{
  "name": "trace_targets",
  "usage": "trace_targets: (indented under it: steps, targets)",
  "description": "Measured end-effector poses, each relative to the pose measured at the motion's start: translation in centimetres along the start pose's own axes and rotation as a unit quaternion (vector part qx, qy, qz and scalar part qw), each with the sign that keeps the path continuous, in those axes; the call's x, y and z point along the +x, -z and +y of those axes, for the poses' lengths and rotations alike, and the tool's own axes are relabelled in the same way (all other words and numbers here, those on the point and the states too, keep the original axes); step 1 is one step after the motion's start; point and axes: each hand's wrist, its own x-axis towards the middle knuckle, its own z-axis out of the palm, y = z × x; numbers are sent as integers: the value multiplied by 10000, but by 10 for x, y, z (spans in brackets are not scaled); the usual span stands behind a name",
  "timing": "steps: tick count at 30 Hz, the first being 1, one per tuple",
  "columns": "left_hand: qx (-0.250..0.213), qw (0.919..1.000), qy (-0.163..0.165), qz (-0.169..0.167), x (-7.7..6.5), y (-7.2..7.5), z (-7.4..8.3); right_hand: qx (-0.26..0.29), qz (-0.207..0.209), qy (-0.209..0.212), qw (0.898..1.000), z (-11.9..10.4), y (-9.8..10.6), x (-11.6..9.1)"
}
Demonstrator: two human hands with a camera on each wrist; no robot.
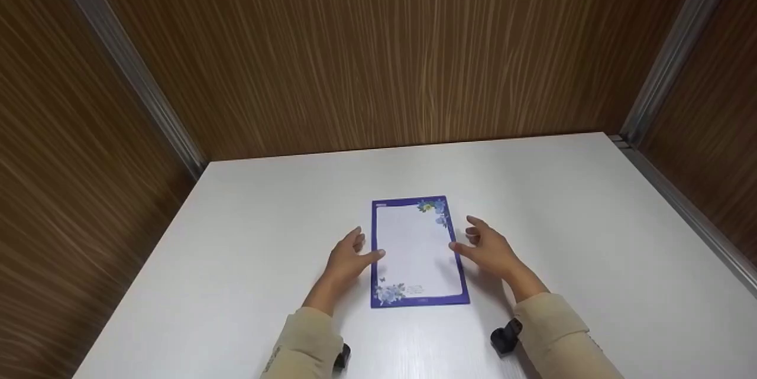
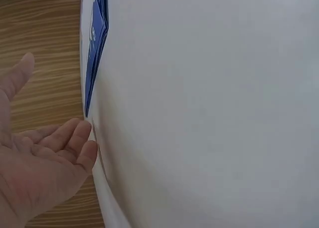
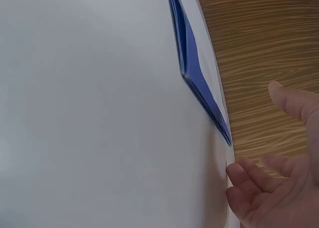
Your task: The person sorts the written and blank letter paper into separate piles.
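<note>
A flat, layered paper piece [image 1: 417, 249] with a purple-blue border, a blank white middle and blue flowers in two corners lies on the table. Its folded blue edge [image 2: 97, 53] shows several thin layers in the left wrist view, and the same kind of edge [image 3: 197, 83] appears in the right wrist view. Beside its left side is my left hand [image 1: 347, 258], thumb spread and overlapping the border in the head view. My right hand [image 1: 491, 249] is at the opposite side, thumb tip right at the border. Both hands have relaxed, slightly bent fingers, with nothing gripped.
The white table [image 1: 266, 219] runs back to a brown wood-grain panel [image 1: 378, 54]. Similar panels stand at left and right, with metal posts [image 1: 127, 65] in the corners. A black device [image 1: 505, 337] sits at the right wrist, and another [image 1: 342, 356] at the left.
</note>
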Motion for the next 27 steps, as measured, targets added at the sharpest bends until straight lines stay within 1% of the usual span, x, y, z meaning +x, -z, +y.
trace_targets:
  steps: [5, 13, 19, 24, 27]
  targets:
    - [100, 9997, 204, -59, -2, -2, 3, 18, 19, -46, 10000, -2, -5, 1]
    - [141, 9993, 332, -21, -2, -4, 3, -18, 40, -37, 10000, -6, -10, 1]
    - [70, 9994, 332, -91, -1, -4, 2, 76, -15, -66, 9999, -8, -12, 1]
    - [89, 9994, 294, -149, 0, -4, 2, 144, -31, -80, 9999, -7, -11, 1]
    - [23, 9995, 247, -191, 0, -4, 2, 142, -29, -86, 9999, -6, -11, 0]
